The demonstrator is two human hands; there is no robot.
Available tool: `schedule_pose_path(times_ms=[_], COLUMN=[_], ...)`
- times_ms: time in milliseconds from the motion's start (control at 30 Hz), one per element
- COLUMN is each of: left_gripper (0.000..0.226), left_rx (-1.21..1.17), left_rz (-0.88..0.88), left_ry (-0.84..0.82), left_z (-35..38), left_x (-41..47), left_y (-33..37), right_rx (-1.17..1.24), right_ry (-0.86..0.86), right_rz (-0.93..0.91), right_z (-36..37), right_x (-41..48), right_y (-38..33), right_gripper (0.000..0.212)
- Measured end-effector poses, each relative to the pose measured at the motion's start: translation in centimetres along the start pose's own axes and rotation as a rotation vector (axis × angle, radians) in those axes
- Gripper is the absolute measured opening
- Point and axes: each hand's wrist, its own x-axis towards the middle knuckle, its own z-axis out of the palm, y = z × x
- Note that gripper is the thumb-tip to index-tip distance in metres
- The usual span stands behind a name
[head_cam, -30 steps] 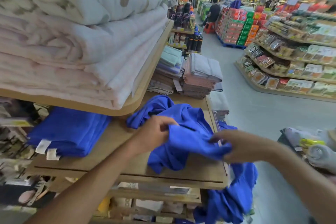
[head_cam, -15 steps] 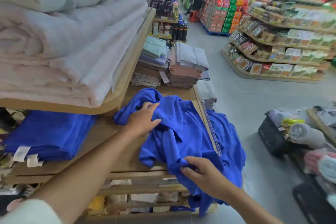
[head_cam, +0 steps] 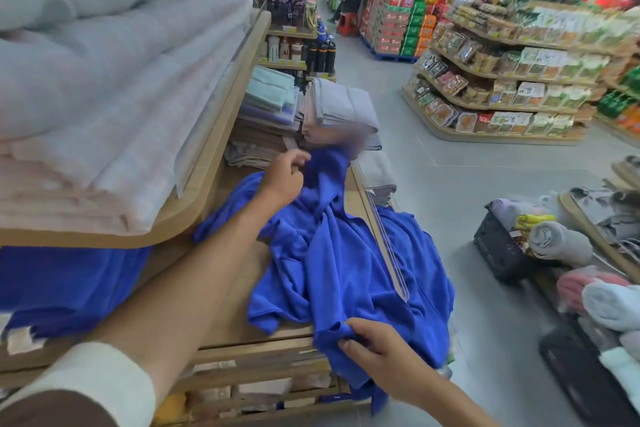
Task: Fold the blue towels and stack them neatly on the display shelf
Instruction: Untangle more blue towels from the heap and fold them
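Left hand apparently pinches blue towel far end, right hand grips near edge; shelf labels blurred.

Left hand extended far forward, gripping blue towel; right hand close in, pinching edge.

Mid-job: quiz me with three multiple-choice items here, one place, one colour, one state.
1. The folded blue stack lies: A) on the lower shelf; B) on the floor; C) atop the bedding.
2. The pile beyond the loose blue towel is topped: A) red; B) grey; C) yellow.
3. The loose blue towel is: A) rolled; B) folded flat; C) crumpled, overhanging the shelf edge.
1 A, it sits left, under the upper board. 2 B, its top towels are grey. 3 C, it lies bunched between left hand and right hand.
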Motion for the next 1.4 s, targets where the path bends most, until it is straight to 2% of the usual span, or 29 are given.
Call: schedule_pose_path(times_ms=[100, 133, 200, 300, 367, 433, 500, 567, 667, 733, 800, 833, 900, 967, 1000, 1067, 1133, 1167, 1233, 1300, 1367, 1400], left_gripper=[0.012, 0.011, 0.026, 0.041, 0.040, 0.030, 0.022, 0.022, 0.029, 0.039, 0.047, 0.047, 0.033, 0.018, 0.013, 0.014, 0.049, 0.061, 0.058, 0.044, 0.041, 0.041], left_rx=[0.190, 0.243, 0.331, 0.345, 0.325, 0.349, 0.351, 0.209, -0.346, -0.572, -0.653, -0.655, -0.578, -0.382, -0.262, 0.092, 0.554, 0.677, 0.757, 0.796, 0.791, 0.778], left_rz=[-0.081, -0.094, -0.136, -0.231, -0.287, -0.297, -0.304, -0.328, -0.482, -0.644, -0.752, -0.770, -0.775, -0.746, -0.702, -0.525, -0.198, 0.006, 0.308, 0.360, 0.253, 0.192], left_ry=[-0.145, -0.212, -0.309, -0.291, -0.276, -0.298, -0.271, -0.140, 0.157, 0.261, 0.206, 0.165, 0.096, 0.047, 0.022, -0.058, -0.121, -0.125, -0.153, -0.260, -0.353, -0.385], left_z=[1.6, 2.4, 4.2, 6.0, 5.8, 5.5, 5.6, 5.8, 3.5, 0.3, -2.2, -2.8, -3.1, -3.0, -3.1, -3.6, -3.7, -3.5, -2.6, -1.7, -0.9, -0.6], left_x=[-2.3, -3.1, -4.3, -4.6, -4.2, -3.9, -3.7, -3.0, -0.4, 1.0, 0.7, 0.1, -1.2, -2.6, -3.2, -4.1, -5.1, -5.4, -5.9, -6.1, -6.3, -6.3], left_y=[-2.8, -3.4, -3.9, -3.9, -3.6, -3.4, -3.2, -2.5, -1.5, -2.4, -3.9, -4.3, -4.9, -5.5, -5.9, -6.9, -7.6, -7.7, -6.9, -6.3, -6.1, -6.1], right_rx=[0.074, 0.113, 0.215, 0.459, 0.624, 0.777, 0.870, 0.920, 1.002, 1.035, 1.130, 1.137, 1.153, 1.177, 1.119, 0.884, 0.761, 0.707, 0.628, 0.587, 0.578, 0.576], right_ry=[-0.007, -0.023, -0.074, -0.105, -0.144, -0.179, -0.189, -0.200, -0.259, -0.248, -0.218, -0.207, -0.175, -0.183, -0.170, -0.009, 0.113, 0.136, 0.155, 0.155, 0.141, 0.131], right_rz=[-0.002, -0.001, -0.002, 0.093, 0.117, 0.056, 0.018, -0.008, -0.051, -0.149, -0.267, -0.297, -0.255, -0.123, 0.026, 0.236, 0.312, 0.313, 0.316, 0.313, 0.321, 0.308], right_z=[0.0, 0.1, -0.1, -1.5, -3.0, -4.5, -5.7, -7.0, -8.8, -9.7, -11.0, -11.7, -12.5, -12.7, -13.0, -13.4, -12.8, -12.2, -11.1, -10.2, -9.9, -9.8], right_x=[0.0, 0.0, 0.1, 0.0, -0.4, -0.9, -1.5, -2.3, -3.8, -4.5, -5.3, -5.5, -5.7, -5.1, -4.7, -3.6, -2.4, -2.0, -1.2, -0.9, -0.8, -0.7], right_y=[-0.7, -1.2, -2.6, -4.9, -6.3, -7.4, -8.2, -8.3, -7.8, -7.5, -7.1, -7.0, -6.3, -5.7, -5.9, -5.2, -5.6, -5.9, -6.3, -7.0, -7.1, -7.0], right_gripper=[0.028, 0.029, 0.030, 0.036, 0.028, 0.014, 0.010, 0.013, 0.011, 0.025, 0.046, 0.049, 0.050, 0.048, 0.048, 0.058, 0.064, 0.068, 0.083, 0.097, 0.113, 0.106])
